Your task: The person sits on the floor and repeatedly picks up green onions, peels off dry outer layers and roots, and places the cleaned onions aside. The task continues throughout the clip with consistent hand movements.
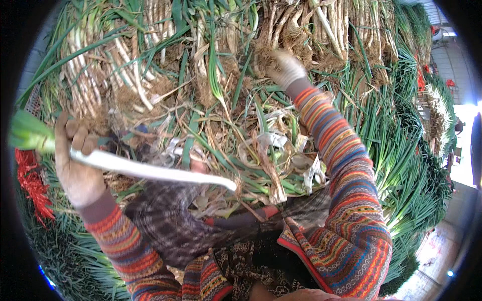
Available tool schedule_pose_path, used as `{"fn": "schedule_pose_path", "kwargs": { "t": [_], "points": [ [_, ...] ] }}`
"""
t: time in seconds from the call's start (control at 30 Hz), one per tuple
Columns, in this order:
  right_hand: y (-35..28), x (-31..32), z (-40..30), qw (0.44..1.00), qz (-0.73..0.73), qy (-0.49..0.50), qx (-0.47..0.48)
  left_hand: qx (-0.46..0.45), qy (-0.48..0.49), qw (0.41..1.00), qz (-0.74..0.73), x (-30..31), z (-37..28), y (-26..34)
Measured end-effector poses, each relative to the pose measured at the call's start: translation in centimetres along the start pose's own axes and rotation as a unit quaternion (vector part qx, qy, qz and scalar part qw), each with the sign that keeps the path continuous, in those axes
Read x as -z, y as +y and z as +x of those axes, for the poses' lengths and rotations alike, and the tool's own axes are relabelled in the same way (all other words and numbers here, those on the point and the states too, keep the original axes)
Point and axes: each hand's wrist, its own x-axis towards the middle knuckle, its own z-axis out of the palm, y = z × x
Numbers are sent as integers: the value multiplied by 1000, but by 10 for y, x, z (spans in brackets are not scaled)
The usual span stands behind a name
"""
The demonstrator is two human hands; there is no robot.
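Note:
My left hand (80,161), at the left, is closed around a long leek (150,169). Its peeled white shank slants right and slightly down to a small root tuft, and its green top points left past my fingers. My right hand (288,67) is at the upper middle, blurred, its fingers at the brown roots of unpeeled leeks (269,22). Whether those fingers grip anything cannot be seen. Both hands look to be in soiled gloves. Between my arms lies a pile of stripped leaves and dry skins (226,146).
More unpeeled leeks with muddy roots (83,71) lie at the upper left. Green leek tops (380,161) are heaped at the right. Red plastic ties (34,184) hang at the far left. Peeled white leeks (437,113) are stacked at the far right.

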Motion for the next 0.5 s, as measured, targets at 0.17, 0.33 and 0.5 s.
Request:
{"fn": "schedule_pose_path", "kwargs": {
  "t": [0.17, 0.33, 0.5],
  "points": [
    [165, 64, 109, 926, -5, 344, -157, -56, -7, 982, 181, -15, 3, -22],
    [197, 71, 111, 941, -133, 103, -295, -62, -8, 975, 212, -42, 15, -51],
    [129, 51, 32, 984, 84, -48, -147, 23, -65, 983, 172, -54, 12, -54]
  ]
}}
